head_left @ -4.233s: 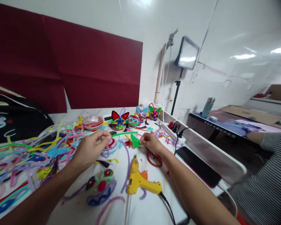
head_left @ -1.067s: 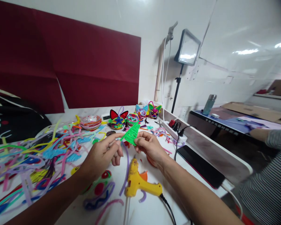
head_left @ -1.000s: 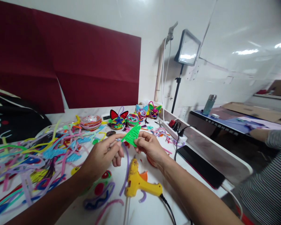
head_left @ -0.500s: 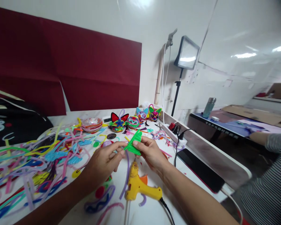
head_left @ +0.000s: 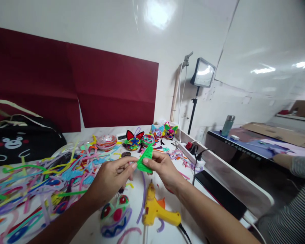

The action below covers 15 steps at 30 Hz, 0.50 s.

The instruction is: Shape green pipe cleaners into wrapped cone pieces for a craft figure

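Note:
A bright green triangular piece [head_left: 145,162], seemingly folded from pipe cleaner, is pinched between the thumb and fingers of my right hand [head_left: 164,169]. My left hand [head_left: 109,175] is closed at the piece's left corner, thumb and forefinger together on it. Under my hands a yellow hot glue gun [head_left: 150,207] lies on the white table [head_left: 91,234], nozzle pointing away from me. To its left sits a round decorated face [head_left: 117,214] with red eyes, a pink nose and a purple and blue mouth, partly behind my left forearm.
Loose pipe cleaners [head_left: 51,183] cover the left side. Finished colourful ornaments [head_left: 134,139] stand at the back. On the right are a power strip [head_left: 191,150] and a phone [head_left: 221,195]. A co-worker's striped sleeve [head_left: 300,200] shows at far right.
The view has tilted up slightly, so things sit lower and further right. Both hands keep their hold on the green piece; the decorated face is more uncovered.

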Tool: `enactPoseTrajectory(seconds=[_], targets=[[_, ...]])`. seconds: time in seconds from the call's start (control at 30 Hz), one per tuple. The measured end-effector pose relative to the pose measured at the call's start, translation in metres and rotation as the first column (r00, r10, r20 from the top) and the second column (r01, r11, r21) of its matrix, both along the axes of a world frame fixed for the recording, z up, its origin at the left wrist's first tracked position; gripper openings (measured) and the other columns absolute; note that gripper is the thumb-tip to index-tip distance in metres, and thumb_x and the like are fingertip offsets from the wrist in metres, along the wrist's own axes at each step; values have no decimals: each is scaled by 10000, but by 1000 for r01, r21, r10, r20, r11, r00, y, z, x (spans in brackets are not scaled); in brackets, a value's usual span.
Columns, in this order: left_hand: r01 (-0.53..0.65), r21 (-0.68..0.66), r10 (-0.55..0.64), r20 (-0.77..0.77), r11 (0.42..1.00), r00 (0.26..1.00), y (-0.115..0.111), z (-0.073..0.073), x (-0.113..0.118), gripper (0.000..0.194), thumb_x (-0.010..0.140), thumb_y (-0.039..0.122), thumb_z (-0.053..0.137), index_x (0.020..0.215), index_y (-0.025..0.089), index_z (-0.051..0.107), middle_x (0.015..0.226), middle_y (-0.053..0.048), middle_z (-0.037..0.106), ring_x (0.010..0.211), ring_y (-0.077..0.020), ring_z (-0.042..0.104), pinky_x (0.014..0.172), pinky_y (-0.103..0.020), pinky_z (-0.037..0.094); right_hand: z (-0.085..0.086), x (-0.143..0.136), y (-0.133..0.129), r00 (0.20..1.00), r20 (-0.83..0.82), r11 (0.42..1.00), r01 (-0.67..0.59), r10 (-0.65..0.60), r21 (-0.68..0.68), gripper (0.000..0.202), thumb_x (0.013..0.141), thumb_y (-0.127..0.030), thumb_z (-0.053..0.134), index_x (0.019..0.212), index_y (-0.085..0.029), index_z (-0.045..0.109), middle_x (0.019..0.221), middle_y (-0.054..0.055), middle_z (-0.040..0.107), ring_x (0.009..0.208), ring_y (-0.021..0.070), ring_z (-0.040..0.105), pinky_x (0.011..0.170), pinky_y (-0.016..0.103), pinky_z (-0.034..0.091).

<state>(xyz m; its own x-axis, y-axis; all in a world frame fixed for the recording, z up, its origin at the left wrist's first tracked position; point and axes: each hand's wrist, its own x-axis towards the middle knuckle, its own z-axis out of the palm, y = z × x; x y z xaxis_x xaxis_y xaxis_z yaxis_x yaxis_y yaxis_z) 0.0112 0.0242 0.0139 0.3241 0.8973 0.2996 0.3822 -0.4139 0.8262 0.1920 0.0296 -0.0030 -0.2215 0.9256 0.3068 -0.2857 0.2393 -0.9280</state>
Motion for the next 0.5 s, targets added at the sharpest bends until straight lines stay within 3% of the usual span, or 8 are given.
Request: enactPoseTrajectory(seconds=[0.23,0.5], targets=[[9,-58,-4,88,998,996,5,1,-14,309,828,395,564,1019,182,680,552,29,586,412,-100,479,408,-194,408,28,-9,3,998,33,998,-54,53,14,251,657,-354,775,699,-141,650,612,-30,567,536,76,460,526,212,361],[-5,-85,13,93,996,996,4,4,-18,323,830,410,573,1049,202,688,554,36,597,411,-93,491,414,-184,416,40,-14,13,998,-1,998,-63,63,2,315,618,-382,801,746,-136,652,658,-17,603,562,81,520,553,212,424]])
